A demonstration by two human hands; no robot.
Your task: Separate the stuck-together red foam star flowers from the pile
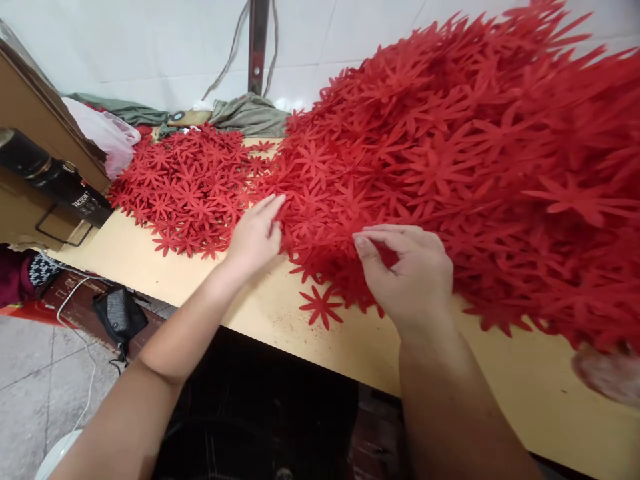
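Note:
A large heap of red, flower-shaped cutouts (pixel 440 147) with thin pointed petals covers the middle and right of the table. To its left spreads a lower pile of the same cutouts (pixel 190 187). My left hand (pixel 256 233) is at the gap between the piles, fingers stretched toward the large heap, with nothing visible in them. At the heap's front edge, my right hand (pixel 407 267) pinches a red cutout between thumb and forefinger; its outline blends into the heap behind. One loose red flower cutout (pixel 321 307) lies in front of the heap, between my forearms.
The pale tabletop (pixel 195 277) has its front edge below my hands. A black vacuum bottle (pixel 55 177) leans by a cardboard box (pixel 30 87) at the left. Beside them is a white plastic bag (pixel 107 130). Grey-green cloth (pixel 255 115) lies along the tiled wall.

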